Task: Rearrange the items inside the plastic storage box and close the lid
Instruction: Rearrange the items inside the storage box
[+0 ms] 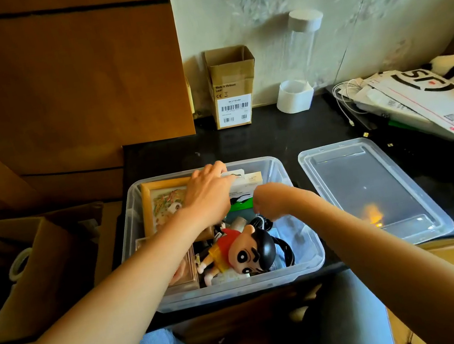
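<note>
1. While reaching into the plastic storage box (303, 267) on the black tabletop (274, 136), left hand (208, 191) lies flat over the far end, fingers fairly straight, touching white packets (247, 182) beside a framed picture (161, 204).
2. Right hand (267, 201), curled above the green item (241, 207); cannot tell what it pinches.
3. Cartoon doll (243, 252) lying at the near end.
4. Lid (372, 191) off, flat, just right of the box.
</note>
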A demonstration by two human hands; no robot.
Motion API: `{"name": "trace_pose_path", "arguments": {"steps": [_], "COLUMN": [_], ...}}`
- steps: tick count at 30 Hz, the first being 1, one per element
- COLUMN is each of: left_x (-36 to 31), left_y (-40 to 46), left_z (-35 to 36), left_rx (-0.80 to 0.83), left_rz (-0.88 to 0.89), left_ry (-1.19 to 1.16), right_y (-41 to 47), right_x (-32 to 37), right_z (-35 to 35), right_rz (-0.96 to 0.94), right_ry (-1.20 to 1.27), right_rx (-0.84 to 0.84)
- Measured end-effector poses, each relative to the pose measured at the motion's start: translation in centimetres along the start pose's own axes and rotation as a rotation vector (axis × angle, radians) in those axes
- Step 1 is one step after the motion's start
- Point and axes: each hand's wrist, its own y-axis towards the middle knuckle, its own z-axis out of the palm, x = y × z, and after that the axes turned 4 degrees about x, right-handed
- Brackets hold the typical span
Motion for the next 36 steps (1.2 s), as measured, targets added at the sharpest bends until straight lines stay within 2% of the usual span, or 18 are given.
{"name": "trace_pose_path", "arguments": {"steps": [4, 9, 11, 14, 19, 23, 28, 33, 36], "left_x": [0.5, 1.3, 1.3, 1.3, 1.8, 2.3, 2.7, 2.9, 3.0], "left_y": [-0.3, -0.5, -0.4, -0.2, -0.2, -0.4, -0.4, -0.3, -0.4], "left_z": [0.3, 0.3, 0.3, 0.6, 0.8, 0.9, 1.0, 1.3, 1.4], "left_rx": [-0.047, -0.037, -0.032, -0.028, -0.022, -0.017, -0.001, 0.006, 0.013], "left_rz": [-0.068, -0.087, -0.077, -0.06, -0.024, -0.007, 0.013, 0.017, 0.014], "left_ry": [0.039, -0.03, -0.035, -0.032, -0.048, -0.058, -0.05, -0.044, -0.055], "right_y": [0.4, 0.3, 0.4, 0.5, 0.8, 1.4, 1.6, 2.0, 2.3], "right_x": [0.2, -0.7, -0.9, -0.9, 0.5, 0.9, 1.1, 1.1, 1.3], "right_z": [0.5, -1.1, -2.2, -2.9, -1.8, -0.9, -0.9, 0.5, 1.6], "right_rz": [-0.036, -0.008, 0.012, 0.027, -0.003, 0.042, 0.038, 0.037, 0.07], "right_ry": [-0.159, -0.133, -0.079, -0.092, -0.346, -0.427, -0.393, -0.327, -0.303], "right_rx": [-0.014, -0.388, -0.439, -0.397, -0.221, -0.25, -0.255, -0.052, 0.004]}}
